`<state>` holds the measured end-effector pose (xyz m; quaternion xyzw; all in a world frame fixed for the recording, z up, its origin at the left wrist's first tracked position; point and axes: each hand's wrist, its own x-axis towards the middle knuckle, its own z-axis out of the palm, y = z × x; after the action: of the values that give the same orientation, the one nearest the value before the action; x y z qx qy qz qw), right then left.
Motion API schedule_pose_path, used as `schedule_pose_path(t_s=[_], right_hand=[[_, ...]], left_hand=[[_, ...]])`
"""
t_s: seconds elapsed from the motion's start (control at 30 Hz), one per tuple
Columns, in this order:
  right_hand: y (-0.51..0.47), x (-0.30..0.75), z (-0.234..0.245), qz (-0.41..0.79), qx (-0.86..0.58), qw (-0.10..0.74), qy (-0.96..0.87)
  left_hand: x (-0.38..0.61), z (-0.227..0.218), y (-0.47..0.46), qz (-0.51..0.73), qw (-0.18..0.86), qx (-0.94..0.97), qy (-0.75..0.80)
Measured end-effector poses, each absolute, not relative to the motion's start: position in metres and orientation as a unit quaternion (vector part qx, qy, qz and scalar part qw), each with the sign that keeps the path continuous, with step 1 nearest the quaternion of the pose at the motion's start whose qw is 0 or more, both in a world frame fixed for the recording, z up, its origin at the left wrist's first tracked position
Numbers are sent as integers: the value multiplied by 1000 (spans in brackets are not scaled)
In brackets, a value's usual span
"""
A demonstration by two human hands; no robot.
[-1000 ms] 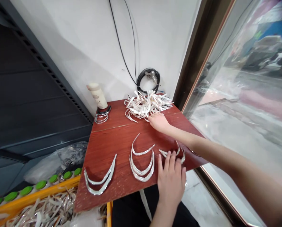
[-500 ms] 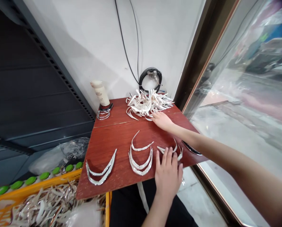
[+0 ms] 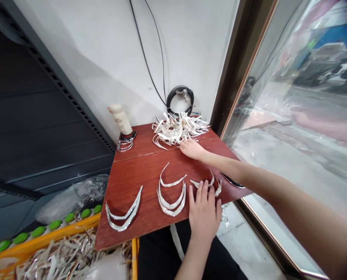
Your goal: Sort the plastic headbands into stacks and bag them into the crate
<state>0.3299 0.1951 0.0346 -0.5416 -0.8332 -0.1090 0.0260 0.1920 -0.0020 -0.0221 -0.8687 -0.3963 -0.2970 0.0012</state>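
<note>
A heap of curved silver-and-white strips (image 3: 177,130) lies at the back of the reddish-brown table (image 3: 144,167). My right hand (image 3: 192,149) is at the heap's front edge, its fingers bunched and closed on a curved strip, the tips partly hidden. My left hand (image 3: 204,214) rests palm down near the table's front edge, fingers stretched out, partly covering some curved strips (image 3: 217,190). Left of it sit nested curved strips (image 3: 171,208) with a single curved strip (image 3: 173,183) behind them. Another nested pair of strips (image 3: 123,221) lies at the front left.
A cream bottle (image 3: 121,120) and some shiny rings (image 3: 125,144) stand at the back left. A coiled black cable (image 3: 169,105) leans on the wall. A yellow basket (image 3: 134,256) full of strips is below left. Glass (image 3: 266,128) borders the right side; a dark curved piece (image 3: 233,181) lies at the right edge.
My right hand has shifted slightly left along the front of the heap. My left hand stays over the strips at the front. The whole view has shifted a little.
</note>
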Motion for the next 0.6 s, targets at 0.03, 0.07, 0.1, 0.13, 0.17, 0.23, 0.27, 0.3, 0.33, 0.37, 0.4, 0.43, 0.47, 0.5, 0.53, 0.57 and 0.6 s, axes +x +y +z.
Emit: schedule_pose_path(t_s=[0.03, 0.07, 0.1, 0.13, 0.17, 0.23, 0.27, 0.3, 0.33, 0.37, 0.4, 0.43, 0.47, 0.5, 0.53, 0.57, 0.6], right_hand=[[192, 331, 39, -104, -549, 39, -828], [187, 332, 43, -101, -560, 53, -821], [180, 334, 46, -103, -573, 67, -810], [173, 336, 49, -99, -590, 87, -797], [165, 339, 50, -76, -611, 120, -779], [146, 345, 49, 59, -658, 204, -722], [136, 349, 48, 148, -671, 238, -686], [126, 353, 47, 232, -676, 258, -650], [115, 357, 45, 298, -675, 262, -622], [104, 362, 45, 330, -675, 250, -611], [94, 367, 45, 331, -677, 234, -614], [84, 372, 45, 311, -683, 220, -623], [76, 376, 47, 281, -688, 213, -634], [71, 380, 48, 239, -689, 213, -650], [67, 383, 49, 192, -679, 221, -673], [66, 385, 50, 146, -658, 230, -702], [67, 386, 50, 110, -627, 237, -734]], left_hand=[[192, -22, -2, -298, 0, -868, -397], [192, -22, -2, -298, -1, -868, -397], [192, -21, -2, -297, -3, -868, -397], [192, -21, -3, -296, -4, -869, -397], [192, -21, -3, -295, -6, -869, -398], [192, -21, -3, -292, -9, -869, -398], [192, -21, -3, -292, -10, -869, -399], [192, -20, -3, -291, -12, -869, -399], [193, -20, -3, -291, -13, -869, -400], [193, -20, -3, -292, -13, -869, -400], [193, -19, -2, -293, -13, -869, -399], [193, -19, -2, -294, -13, -869, -398], [193, -18, -2, -295, -12, -869, -397], [193, -18, -2, -296, -13, -869, -396], [193, -17, -2, -297, -14, -869, -395], [193, -17, -2, -297, -14, -869, -396], [193, -17, -2, -296, -15, -869, -396]])
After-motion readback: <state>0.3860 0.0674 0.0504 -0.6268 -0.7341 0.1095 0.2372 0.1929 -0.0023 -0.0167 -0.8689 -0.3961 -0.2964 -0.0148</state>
